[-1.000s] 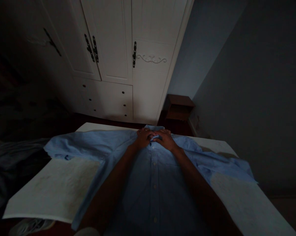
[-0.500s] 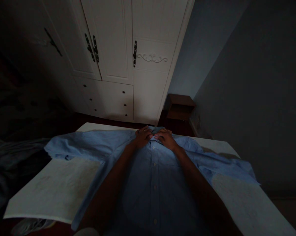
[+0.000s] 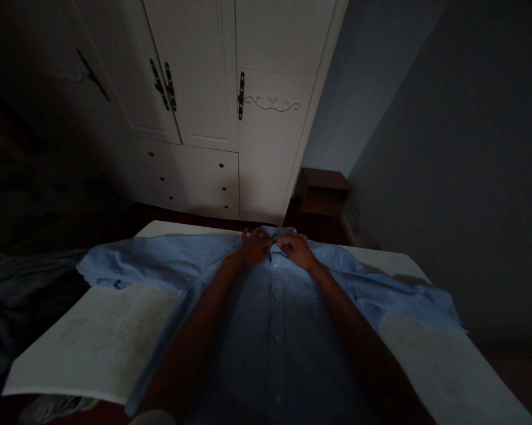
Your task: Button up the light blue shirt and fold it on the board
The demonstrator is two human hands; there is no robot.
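Observation:
A light blue button-up shirt [image 3: 275, 319] lies front-up on a white table [image 3: 98, 342], sleeves spread to both sides. Both my hands are at its collar at the far end. My left hand [image 3: 255, 247] pinches the collar's left side, fingers curled. My right hand [image 3: 298, 249] pinches the collar's right side by the top button. My forearms lie over the shirt's body. A row of small buttons runs down the middle of the shirt.
A white wardrobe [image 3: 230, 112] with dark handles and small drawers stands behind the table. A brown nightstand [image 3: 321, 192] sits at its right, by a grey wall. Dark cloth [image 3: 22, 295] lies off the table's left edge. The room is dim.
My hands have drawn slightly apart at the collar and stay pinched on it. The shirt and table have not shifted.

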